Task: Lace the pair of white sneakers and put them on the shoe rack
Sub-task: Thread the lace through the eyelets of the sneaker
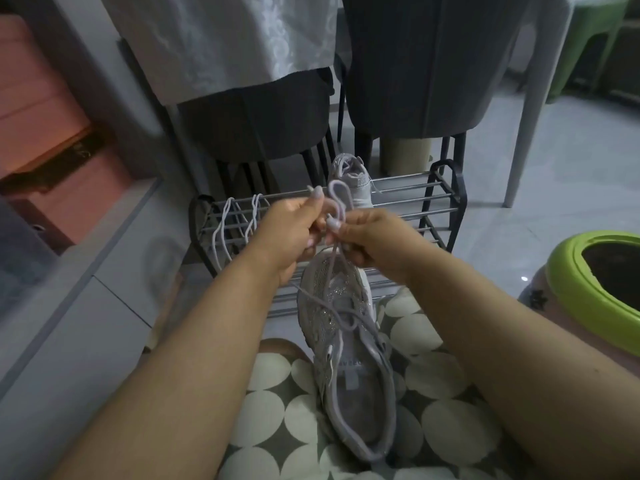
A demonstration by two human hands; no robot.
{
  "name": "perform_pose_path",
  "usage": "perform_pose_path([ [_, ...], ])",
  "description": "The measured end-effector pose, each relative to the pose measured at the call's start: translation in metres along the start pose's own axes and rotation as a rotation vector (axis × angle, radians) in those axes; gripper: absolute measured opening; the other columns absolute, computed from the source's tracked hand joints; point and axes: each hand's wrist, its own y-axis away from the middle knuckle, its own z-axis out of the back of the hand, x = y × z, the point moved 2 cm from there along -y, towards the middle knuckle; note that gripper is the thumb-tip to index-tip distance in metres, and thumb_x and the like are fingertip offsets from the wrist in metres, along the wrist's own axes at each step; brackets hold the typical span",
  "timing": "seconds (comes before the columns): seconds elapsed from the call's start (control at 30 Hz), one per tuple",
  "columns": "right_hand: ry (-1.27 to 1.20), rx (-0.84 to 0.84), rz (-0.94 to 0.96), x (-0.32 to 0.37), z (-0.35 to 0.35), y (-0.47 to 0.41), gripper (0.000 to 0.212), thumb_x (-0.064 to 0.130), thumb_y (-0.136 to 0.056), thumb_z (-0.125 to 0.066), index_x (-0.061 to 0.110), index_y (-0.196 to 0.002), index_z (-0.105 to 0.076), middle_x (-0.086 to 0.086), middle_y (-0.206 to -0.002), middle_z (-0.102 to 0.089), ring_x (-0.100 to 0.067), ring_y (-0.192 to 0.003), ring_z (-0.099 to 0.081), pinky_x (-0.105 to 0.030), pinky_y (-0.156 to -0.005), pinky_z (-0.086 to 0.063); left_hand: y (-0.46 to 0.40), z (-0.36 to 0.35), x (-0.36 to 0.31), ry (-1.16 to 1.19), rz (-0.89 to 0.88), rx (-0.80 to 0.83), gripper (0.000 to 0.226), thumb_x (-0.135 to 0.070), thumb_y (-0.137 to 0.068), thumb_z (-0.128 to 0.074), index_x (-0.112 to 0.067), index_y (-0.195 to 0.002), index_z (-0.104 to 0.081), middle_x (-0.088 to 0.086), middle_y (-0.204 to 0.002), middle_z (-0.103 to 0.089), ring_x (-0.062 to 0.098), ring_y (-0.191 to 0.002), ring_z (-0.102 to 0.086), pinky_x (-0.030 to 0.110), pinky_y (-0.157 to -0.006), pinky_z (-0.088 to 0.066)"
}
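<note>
On tiled floor (571, 161), shoe rack (446, 195), chairs (415, 81)

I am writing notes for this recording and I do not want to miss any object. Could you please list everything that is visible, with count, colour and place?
sneaker on lap: 1, white-grey, on the spotted fabric, lace partly threaded
sneaker on rack: 1, white-grey, top shelf
lace in hands: 1, white, looped above the lap sneaker
loose lace: white, count unclear, draped over the rack's left side
shoe rack: 1, black frame with metal bars, on the floor ahead
chairs: 2, dark grey, behind the rack
cloth: 1, white, above the left chair
green-rimmed object: 1, right edge
left hand: pinches the lace
right hand: pinches the lace
</note>
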Motion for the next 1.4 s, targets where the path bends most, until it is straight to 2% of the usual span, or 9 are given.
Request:
perform_pose_path([
  [0.1, -0.228, -0.09, 0.031, 0.015, 0.012, -0.006, 0.028, 0.016, -0.098, -0.045, 0.006, -0.075, -0.058, -0.006, -0.061, -0.044, -0.012, -0.048, -0.036, -0.02, -0.044, -0.029, 0.01, -0.005, 0.017, -0.166, 0.094, 0.068, 0.041, -0.044, -0.099, -0.038, -0.019, -0.084, -0.066, -0.011, -0.054, -0.05, 0.009, -0.052, -0.034, 0.024, -0.048, -0.029],
  [0.2, -0.41, -0.147, 0.05, 0.026, 0.02, -0.016, 0.027, 0.014, -0.099, -0.04, 0.004, -0.079, -0.055, -0.005, -0.066, -0.04, -0.008, -0.048, -0.039, -0.017, -0.043, -0.029, 0.017, -0.012, 0.027, -0.249, 0.152, 0.247, 0.04, -0.042, -0.099, -0.042, -0.015, -0.097, -0.071, -0.008, -0.048, -0.039, 0.008, -0.044, -0.028, 0.02, -0.043, -0.026],
  [0.27, -0.431, -0.15, 0.047, 0.024, 0.019, -0.02, 0.027, 0.014, -0.1, -0.04, 0.003, -0.082, -0.057, -0.005, -0.066, -0.04, -0.007, -0.048, -0.041, -0.017, -0.044, -0.031, 0.017, -0.014, 0.028, -0.221, 0.135, 0.251, 0.033, -0.031, -0.1, -0.045, -0.011, -0.093, -0.069, -0.007, -0.052, -0.054, 0.005, -0.038, -0.03, 0.017, -0.039, -0.025],
  [0.47, -0.293, -0.091, -0.068, -0.009, 0.014, -0.012, 0.026, 0.022, -0.099, -0.045, 0.006, -0.084, -0.061, -0.001, -0.062, -0.044, -0.011, -0.052, -0.036, -0.022, -0.048, -0.028, 0.002, -0.004, 0.011, 0.052, 0.09, 0.024, 0.026, -0.016, -0.1, -0.044, -0.004, -0.081, -0.058, 0.003, -0.063, -0.052, 0.0, -0.034, -0.034, 0.012, -0.031, -0.026],
  [0.63, 0.114, 0.086, -0.035, -0.029, -0.005, 0.008, 0.032, 0.035, -0.084, -0.063, 0.003, -0.082, -0.067, -0.01, -0.061, -0.049, -0.012, -0.047, -0.038, -0.023, -0.047, -0.033, -0.009, -0.001, -0.002, 0.053, 0.037, -0.043, 0.026, -0.017, -0.101, -0.044, -0.005, -0.082, -0.058, 0.004, -0.068, -0.053, 0.004, -0.041, -0.032, 0.014, -0.034, -0.027],
  [0.8, 0.005, -0.042, 0.003, -0.025, -0.003, 0.006, 0.023, 0.018, -0.094, -0.055, -0.003, -0.085, -0.062, 0.002, -0.048, -0.045, -0.009, -0.041, -0.034, -0.021, -0.043, -0.031, -0.008, 0.0, 0.01, 0.07, 0.055, -0.024, 0.032, -0.024, -0.102, -0.042, -0.002, -0.092, -0.063, 0.003, -0.063, -0.057, 0.006, -0.042, -0.035, 0.016, -0.034, -0.027],
  [1.0, -0.138, -0.221, 0.058, -0.016, 0.002, -0.004, 0.025, 0.012, -0.094, -0.055, 0.004, -0.071, -0.059, -0.002, -0.047, -0.044, -0.009, -0.039, -0.038, -0.018, -0.04, -0.034, 0.007, -0.002, 0.026, -0.129, 0.105, 0.115, 0.04, -0.032, -0.103, -0.038, -0.006, -0.096, -0.066, 0.013, -0.084, -0.062, 0.009, -0.052, -0.041, 0.017, -0.037, -0.028],
  [1.17, 0.003, -0.313, 0.066, -0.022, 0.002, -0.011, 0.027, 0.017, -0.091, -0.061, 0.003, -0.068, -0.063, -0.014, -0.057, -0.048, -0.018, -0.047, -0.041, -0.026, -0.044, -0.037, 0.014, -0.011, 0.029, -0.356, 0.126, 0.187, 0.036, -0.027, -0.103, -0.039, -0.013, -0.077, -0.059, -0.012, -0.039, -0.051, 0.001, -0.039, -0.042, 0.015, -0.042, -0.032],
  [1.4, -0.089, -0.224, 0.035, -0.021, 0.002, -0.01, 0.031, 0.015, -0.094, -0.056, -0.013, -0.08, -0.06, -0.009, -0.046, -0.053, -0.012, -0.037, -0.033, -0.017, -0.035, -0.025, 0.008, -0.013, 0.035, -0.173, 0.15, 0.167, 0.036, -0.021, -0.103, -0.039, -0.011, -0.072, -0.053, -0.007, -0.046, -0.036, 0.003, -0.036, -0.028, 0.014, -0.032, -0.02],
])
